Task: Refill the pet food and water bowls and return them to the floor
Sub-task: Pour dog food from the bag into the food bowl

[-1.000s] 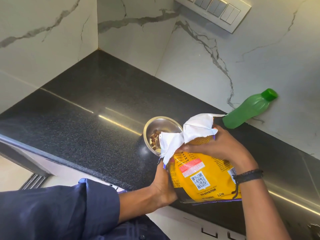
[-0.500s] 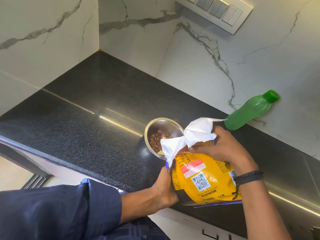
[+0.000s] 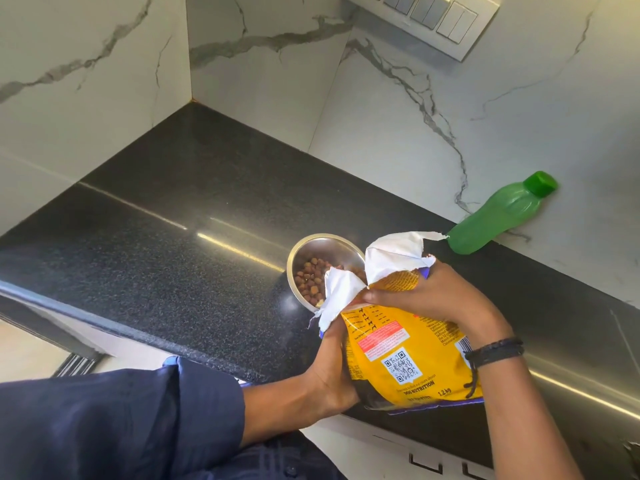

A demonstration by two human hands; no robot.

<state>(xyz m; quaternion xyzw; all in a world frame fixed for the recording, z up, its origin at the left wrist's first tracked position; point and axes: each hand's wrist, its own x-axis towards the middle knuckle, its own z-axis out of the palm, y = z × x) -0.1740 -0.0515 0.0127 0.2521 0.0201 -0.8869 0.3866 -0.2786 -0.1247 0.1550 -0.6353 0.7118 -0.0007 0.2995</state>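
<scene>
A yellow dog food bag [image 3: 398, 355] is tilted over a small steel bowl [image 3: 304, 247] on the black counter [image 3: 166, 244]. Its torn white mouth hangs over the bowl's near rim. Brown kibble [image 3: 310, 278] lies in the bowl. My left hand [image 3: 329, 372] grips the bag's lower left side from beneath. My right hand [image 3: 429, 296] grips the bag near its open top. A green water bottle [image 3: 498, 216] with a green cap stands by the wall, right of the bowl. No second bowl is in view.
The counter runs into a marble-walled corner [image 3: 190, 98] at the back left. A white switch panel [image 3: 433, 19] is on the wall above. White drawer fronts with dark handles [image 3: 426, 462] sit below the counter's near edge.
More kibble lies in the bowl than a second ago. The bag and both hands have stayed nearly in place, with the bag's mouth shifted slightly.
</scene>
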